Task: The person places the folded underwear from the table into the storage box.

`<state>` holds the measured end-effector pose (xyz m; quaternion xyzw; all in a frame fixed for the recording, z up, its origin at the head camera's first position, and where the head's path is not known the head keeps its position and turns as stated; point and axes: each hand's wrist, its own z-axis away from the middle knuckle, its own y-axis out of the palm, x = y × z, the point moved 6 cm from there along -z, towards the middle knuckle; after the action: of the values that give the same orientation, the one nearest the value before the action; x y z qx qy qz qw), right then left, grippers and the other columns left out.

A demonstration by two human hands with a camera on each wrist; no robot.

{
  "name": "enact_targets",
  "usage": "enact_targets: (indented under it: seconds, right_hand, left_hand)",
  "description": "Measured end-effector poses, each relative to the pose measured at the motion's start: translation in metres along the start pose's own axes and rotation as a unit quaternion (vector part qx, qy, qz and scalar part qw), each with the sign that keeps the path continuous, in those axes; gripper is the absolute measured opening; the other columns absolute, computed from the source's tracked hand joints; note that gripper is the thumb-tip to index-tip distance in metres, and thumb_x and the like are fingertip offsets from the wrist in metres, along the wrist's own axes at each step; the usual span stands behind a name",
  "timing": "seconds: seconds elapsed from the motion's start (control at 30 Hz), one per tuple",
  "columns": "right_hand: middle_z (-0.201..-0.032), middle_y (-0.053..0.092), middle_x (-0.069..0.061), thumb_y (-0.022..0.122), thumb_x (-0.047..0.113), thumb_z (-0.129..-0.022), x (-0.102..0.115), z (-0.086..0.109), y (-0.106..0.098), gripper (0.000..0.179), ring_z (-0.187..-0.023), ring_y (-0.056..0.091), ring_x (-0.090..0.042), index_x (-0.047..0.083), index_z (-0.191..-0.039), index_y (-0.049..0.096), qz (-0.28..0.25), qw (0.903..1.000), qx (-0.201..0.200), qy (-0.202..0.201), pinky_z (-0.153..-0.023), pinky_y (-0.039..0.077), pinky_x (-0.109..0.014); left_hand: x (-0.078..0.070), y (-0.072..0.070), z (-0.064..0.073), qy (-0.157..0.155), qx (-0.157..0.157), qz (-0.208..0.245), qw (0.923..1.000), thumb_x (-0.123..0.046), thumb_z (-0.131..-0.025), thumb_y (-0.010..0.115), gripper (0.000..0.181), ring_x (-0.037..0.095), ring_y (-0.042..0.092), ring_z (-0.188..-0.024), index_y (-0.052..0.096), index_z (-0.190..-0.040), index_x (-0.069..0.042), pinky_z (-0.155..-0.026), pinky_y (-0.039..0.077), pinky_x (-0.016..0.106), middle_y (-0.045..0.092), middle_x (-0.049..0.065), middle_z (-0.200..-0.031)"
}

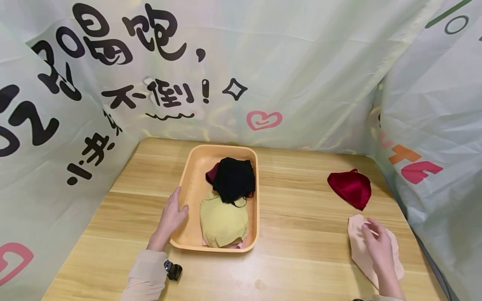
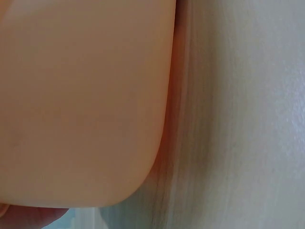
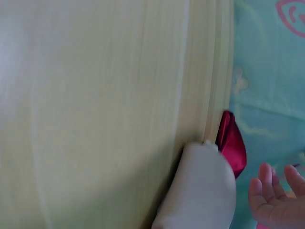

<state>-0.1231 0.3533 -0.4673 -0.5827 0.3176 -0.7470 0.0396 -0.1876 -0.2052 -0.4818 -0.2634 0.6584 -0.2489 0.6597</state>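
Observation:
My left hand (image 1: 172,215) holds the left side of an orange plastic tray (image 1: 193,184), thumb over the inner side and fingers outside the rim. Inside the tray lie a folded black garment (image 1: 234,179) and a pale yellow one (image 1: 224,219); edges of maroon and pink cloth show beneath them. On the right, my right hand (image 1: 380,246) is over a folded pale pink garment (image 1: 358,244), its fingers loosely bent. The right wrist view shows these fingers (image 3: 268,188) apart from the pink cloth. Beyond it lies a shiny dark red garment (image 1: 350,188).
A wooden table (image 1: 297,217) bears everything. Printed fabric curtains (image 1: 308,83) enclose its back and both sides. A small black object (image 1: 173,271) sits at the left sleeve's cuff.

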Motion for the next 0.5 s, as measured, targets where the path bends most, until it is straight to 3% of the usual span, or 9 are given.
enact_targets:
  seconds: [0.13,0.2,0.3,0.37,0.43,0.5]
  right_hand:
    - [-0.111,0.044,0.002,0.039,0.024,-0.095,-0.009,-0.003,-0.013,0.053,-0.079,0.036,0.016,-0.002,-0.139,0.03,0.003,0.9985,-0.026,0.048,-0.063,0.037,-0.001]
    - [-0.123,0.042,-0.013,0.039,0.024,-0.094,-0.013,-0.004,-0.018,0.053,-0.089,0.044,0.003,-0.002,-0.139,0.03,0.016,0.9973,-0.039,0.06,-0.064,0.036,-0.003]
    - [-0.136,0.031,-0.028,0.039,0.023,-0.094,-0.017,-0.005,-0.026,0.052,-0.113,0.041,-0.026,-0.004,-0.138,0.031,0.04,0.9958,-0.054,0.061,-0.087,0.039,-0.022]
    - [-0.136,0.027,-0.034,0.039,0.021,-0.093,-0.019,-0.005,-0.029,0.052,-0.124,0.026,-0.044,-0.006,-0.136,0.031,0.061,0.9947,-0.06,0.056,-0.1,0.03,-0.041]
    - [-0.137,0.022,-0.037,0.04,0.021,-0.093,-0.023,-0.006,-0.031,0.053,-0.128,0.014,-0.05,-0.008,-0.136,0.029,0.079,0.9936,-0.057,0.056,-0.104,0.015,-0.056]
    - [-0.137,0.014,-0.04,0.041,0.023,-0.093,-0.029,-0.006,-0.032,0.058,-0.128,0.005,-0.053,-0.007,-0.139,0.023,0.1,0.9917,-0.041,0.069,-0.103,0.01,-0.06]
  left_hand:
    - [0.0,0.0,-0.001,-0.002,0.0,-0.002,1.0,-0.006,-0.085,0.05,0.068,0.048,0.025,-0.128,0.014,-0.141,0.008,-0.104,0.026,0.057,0.022,0.032,-0.142]
    - [0.0,0.0,0.0,-0.002,0.002,-0.001,1.0,-0.006,-0.085,0.05,0.068,0.048,0.026,-0.128,0.013,-0.141,0.007,-0.104,0.026,0.057,0.022,0.032,-0.142]
    - [0.0,0.0,0.0,-0.002,0.003,0.0,1.0,-0.006,-0.085,0.05,0.068,0.048,0.026,-0.127,0.013,-0.141,0.007,-0.104,0.026,0.057,0.022,0.031,-0.142]
    - [0.0,0.0,0.0,-0.001,0.003,0.001,1.0,-0.006,-0.085,0.05,0.068,0.048,0.026,-0.127,0.013,-0.141,0.007,-0.104,0.027,0.057,0.023,0.031,-0.142]
    - [0.0,0.0,0.0,0.0,0.002,0.002,1.0,-0.006,-0.085,0.051,0.068,0.048,0.026,-0.127,0.014,-0.141,0.007,-0.104,0.027,0.057,0.023,0.032,-0.142]
    - [0.0,0.001,0.0,0.0,0.002,0.004,1.0,-0.006,-0.085,0.051,0.068,0.047,0.026,-0.128,0.014,-0.141,0.007,-0.104,0.026,0.057,0.023,0.031,-0.142]
